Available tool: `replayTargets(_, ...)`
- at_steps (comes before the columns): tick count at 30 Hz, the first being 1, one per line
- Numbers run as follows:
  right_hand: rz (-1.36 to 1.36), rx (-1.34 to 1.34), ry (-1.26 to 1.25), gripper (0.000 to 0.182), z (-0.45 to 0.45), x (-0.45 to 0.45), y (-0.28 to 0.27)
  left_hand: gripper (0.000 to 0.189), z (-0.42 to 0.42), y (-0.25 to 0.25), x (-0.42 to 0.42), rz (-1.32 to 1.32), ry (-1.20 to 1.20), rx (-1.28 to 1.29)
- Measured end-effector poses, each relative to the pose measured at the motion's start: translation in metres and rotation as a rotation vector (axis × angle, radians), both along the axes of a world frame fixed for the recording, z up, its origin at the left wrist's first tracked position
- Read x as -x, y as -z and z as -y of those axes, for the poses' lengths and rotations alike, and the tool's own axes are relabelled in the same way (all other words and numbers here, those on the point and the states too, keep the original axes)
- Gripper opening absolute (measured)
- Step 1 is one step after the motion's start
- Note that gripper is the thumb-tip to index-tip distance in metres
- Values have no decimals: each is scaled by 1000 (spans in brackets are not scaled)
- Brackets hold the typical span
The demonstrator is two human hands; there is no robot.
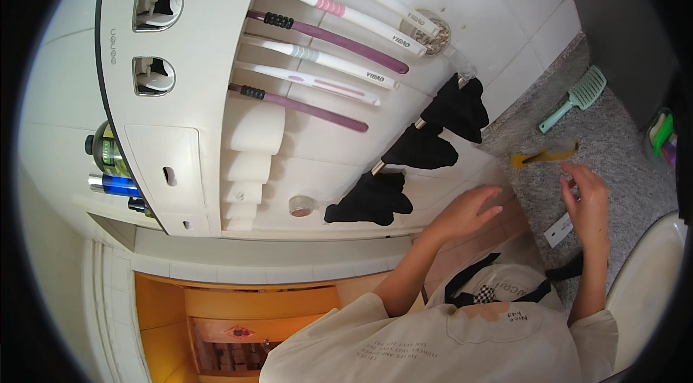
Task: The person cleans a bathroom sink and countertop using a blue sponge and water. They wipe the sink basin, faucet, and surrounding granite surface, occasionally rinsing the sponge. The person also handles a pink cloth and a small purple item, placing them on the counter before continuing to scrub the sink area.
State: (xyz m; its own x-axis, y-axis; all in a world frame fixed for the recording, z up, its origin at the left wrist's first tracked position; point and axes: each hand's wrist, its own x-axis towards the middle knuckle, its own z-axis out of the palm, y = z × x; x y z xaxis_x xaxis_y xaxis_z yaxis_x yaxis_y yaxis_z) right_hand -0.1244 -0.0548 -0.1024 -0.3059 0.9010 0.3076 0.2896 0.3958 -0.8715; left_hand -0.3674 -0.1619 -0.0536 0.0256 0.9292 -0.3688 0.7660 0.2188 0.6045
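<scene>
My left hand (470, 212) is held in the air with its fingers stretched out and the thumb apart, holding nothing. Over the grey speckled countertop (528, 188), my right hand (587, 200) has bent fingers and a gap between thumb and forefinger. Just beyond its fingertips is a yellow, comb-like object (541, 156) with a dark part, blurred and apart from the hand. A white card tag (559, 231) with a hole lies on the counter, partly behind my right hand. Farther off lies a mint-green vented hairbrush (582, 91).
A white basin (647, 269) lies to my right. Toothbrushes (341, 50) and white cups (254, 131) hang under a white wall dispenser (162, 145) on the left. Black cloth items (419, 145) hang on a metal rail. A green item (661, 134) sits at the far right.
</scene>
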Motion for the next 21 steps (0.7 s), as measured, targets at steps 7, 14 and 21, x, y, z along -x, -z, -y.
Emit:
replayTargets(7,202,46,109,9,35,-37,19,40,-8,-4,-14,108,71,-15)
replayTargets(14,271,24,580,61,67,-112,37,40,-42,2,-45,170,307,-29)
replayTargets(21,329,136,889,29,114,-202,22,38,-51,19,-110,239,512,-15)
